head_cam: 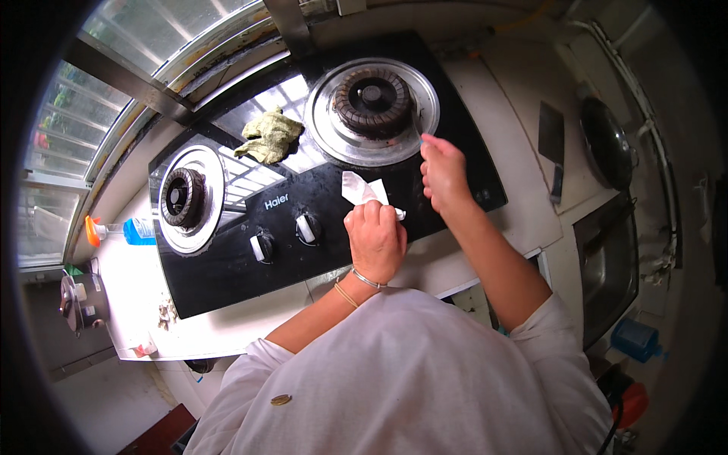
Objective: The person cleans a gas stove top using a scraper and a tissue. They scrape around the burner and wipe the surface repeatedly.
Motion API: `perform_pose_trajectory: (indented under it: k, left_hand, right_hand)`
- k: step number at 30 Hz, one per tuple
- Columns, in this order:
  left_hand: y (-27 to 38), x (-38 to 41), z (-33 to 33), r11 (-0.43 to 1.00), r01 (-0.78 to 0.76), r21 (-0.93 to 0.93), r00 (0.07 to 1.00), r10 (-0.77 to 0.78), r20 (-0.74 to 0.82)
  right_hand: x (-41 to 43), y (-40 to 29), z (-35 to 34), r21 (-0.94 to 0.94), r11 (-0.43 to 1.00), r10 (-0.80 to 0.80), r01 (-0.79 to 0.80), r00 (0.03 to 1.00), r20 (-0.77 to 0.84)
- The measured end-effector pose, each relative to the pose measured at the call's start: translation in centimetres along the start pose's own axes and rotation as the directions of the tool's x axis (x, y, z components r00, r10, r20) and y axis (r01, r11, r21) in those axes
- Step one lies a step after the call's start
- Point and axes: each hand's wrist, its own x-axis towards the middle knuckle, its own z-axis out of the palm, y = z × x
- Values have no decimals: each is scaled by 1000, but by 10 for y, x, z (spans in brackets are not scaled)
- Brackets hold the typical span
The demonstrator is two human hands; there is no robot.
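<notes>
A black glass Haier gas cooktop (227,284) with two burners lies before me. My left hand (375,239) is closed on a crumpled white tissue (364,190) above the cooktop's front part. My right hand (446,173) grips a thin tool (418,126), whose tip reaches the edge of the right burner (372,102); its exact kind cannot be told. That burner sits in a round metal drip tray (324,142). A crumpled yellow-green cloth (270,135) rests on the glass between the burners. The left burner (182,196) and two control knobs (307,228) are farther left.
A spray bottle with blue liquid (138,231) lies left of the cooktop, near a lidded pot (85,301). On the right are a cleaver (551,133), a dark wok or pan (607,142) and a sink (608,261). A barred window (85,119) borders the back left.
</notes>
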Motion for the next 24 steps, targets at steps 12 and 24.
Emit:
perform_pose_trajectory:
  k: [12,24]
  left_hand:
    - [0,0,2,1000,-9,11,1000,9,3]
    - [0,-1,3,1000,-4,15,1000,4,12]
  right_hand:
    - [7,-17,-5,113,987,111,-117,992,62]
    - [8,-14,-8,132,985,97,-108,992,85]
